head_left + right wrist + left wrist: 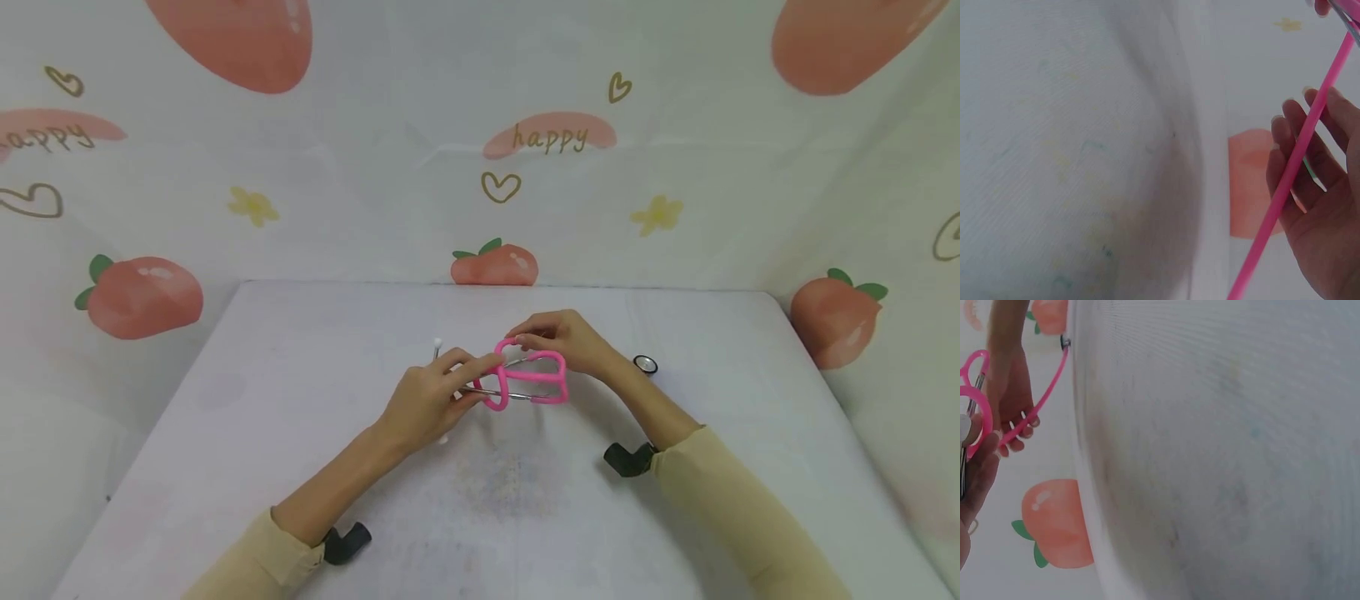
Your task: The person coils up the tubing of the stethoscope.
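A stethoscope with bright pink tubing and metal ear tubes is held between both hands over the white table, its tubing looped into a bundle. My left hand grips the bundle from the left, fingers over the tubing and thumb below. One white ear tip sticks up past that hand. At the bundle's far side, my right hand pinches the pink tube with thumb and fingers. In the right wrist view a length of tube crosses the palm. The round chest piece lies beyond the right forearm.
The white table reaches back to a cloth wall printed with peaches, hearts and flowers. Dark wrist mounts stick out from both sleeves close over the tabletop.
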### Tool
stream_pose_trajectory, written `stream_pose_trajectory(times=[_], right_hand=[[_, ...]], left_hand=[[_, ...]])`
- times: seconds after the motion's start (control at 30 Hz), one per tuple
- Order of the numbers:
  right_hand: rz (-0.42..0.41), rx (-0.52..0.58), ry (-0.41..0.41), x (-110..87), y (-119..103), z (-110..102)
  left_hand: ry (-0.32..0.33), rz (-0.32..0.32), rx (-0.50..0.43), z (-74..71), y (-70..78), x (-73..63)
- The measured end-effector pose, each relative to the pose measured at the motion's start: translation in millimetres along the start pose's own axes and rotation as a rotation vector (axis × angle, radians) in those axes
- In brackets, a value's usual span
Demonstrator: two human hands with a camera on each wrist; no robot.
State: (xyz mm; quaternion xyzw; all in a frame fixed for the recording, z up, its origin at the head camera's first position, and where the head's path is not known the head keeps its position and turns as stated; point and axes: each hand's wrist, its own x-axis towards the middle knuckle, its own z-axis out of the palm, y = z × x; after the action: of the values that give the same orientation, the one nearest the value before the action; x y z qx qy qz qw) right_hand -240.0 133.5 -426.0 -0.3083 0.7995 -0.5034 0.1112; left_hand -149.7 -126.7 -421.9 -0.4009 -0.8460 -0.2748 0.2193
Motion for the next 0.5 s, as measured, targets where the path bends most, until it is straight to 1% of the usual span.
stream_pose_trajectory(times=[0.1,0.33,0.4,0.5], right_hand=[[0.029,-0.041,0.004,-5.3,4,-3],[0.074,-0.232,-0.040,-19.7,10,-9],[0.080,-0.272,-0.039,-24.6,12,-10],[0.111,-0.328,-0.027,-31.3,14,-11]], left_hand=[[0.020,-0.023,-0.013,-1.0,0.3,0.4],[0.023,-0.059,-0.053,-2.9,-0.9,0.1],[0.029,-0.067,-0.070,-2.7,-1.4,0.1],[0.046,-0.093,-0.093,-2.6,-2.6,0.0]])
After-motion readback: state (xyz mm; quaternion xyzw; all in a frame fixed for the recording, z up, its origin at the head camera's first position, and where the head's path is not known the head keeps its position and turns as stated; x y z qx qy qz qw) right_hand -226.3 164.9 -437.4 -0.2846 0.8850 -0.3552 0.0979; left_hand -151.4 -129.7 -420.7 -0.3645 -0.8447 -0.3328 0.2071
